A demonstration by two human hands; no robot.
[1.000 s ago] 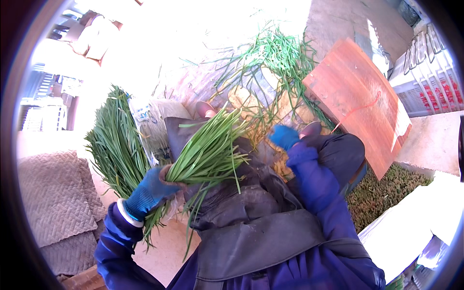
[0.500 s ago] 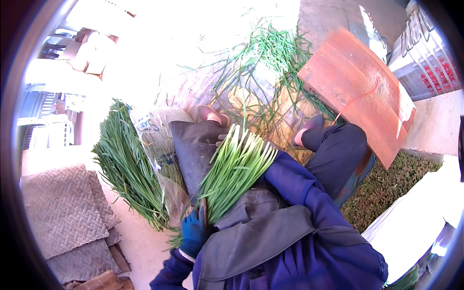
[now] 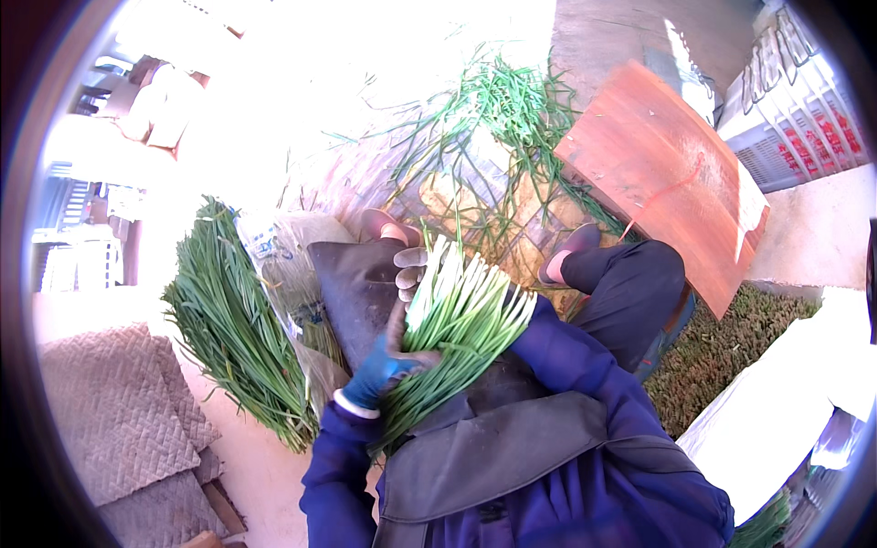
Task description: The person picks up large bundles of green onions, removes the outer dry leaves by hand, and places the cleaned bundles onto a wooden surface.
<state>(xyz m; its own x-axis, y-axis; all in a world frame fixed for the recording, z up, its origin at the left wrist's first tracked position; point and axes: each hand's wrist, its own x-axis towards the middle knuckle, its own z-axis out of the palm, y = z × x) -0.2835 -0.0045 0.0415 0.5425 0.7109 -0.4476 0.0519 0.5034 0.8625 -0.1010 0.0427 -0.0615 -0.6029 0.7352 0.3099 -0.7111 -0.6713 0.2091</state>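
A bunch of garlic chives [image 3: 457, 320] lies slantwise across my lap, pale cut ends up and green leaves toward my body. My left hand [image 3: 388, 356], in a blue glove with grey fingers, grips the bunch's left side, its thumb lying over the stalks. Under the bunch reaches my right arm. Only the grey gloved fingertips of my right hand [image 3: 409, 271] show, curled round the left edge near the pale ends; the palm is hidden. Beneath it all is a dark apron [image 3: 343, 283]. To the left lies a bigger pile of chives [image 3: 233, 315] beside clear plastic wrapping [image 3: 283, 260].
Loose chives [image 3: 507, 100] are scattered on the floor ahead. A reddish wooden board [image 3: 667, 173] slants at the right, with a white crate [image 3: 804, 137] behind it. Woven mats [image 3: 119, 411] lie at lower left. Brownish-green matting [image 3: 722, 356] is to my right.
My left hand has moved up along the bunch from its leafy end to its middle. Fingertips of my right hand now show more clearly. The view has shifted slightly.
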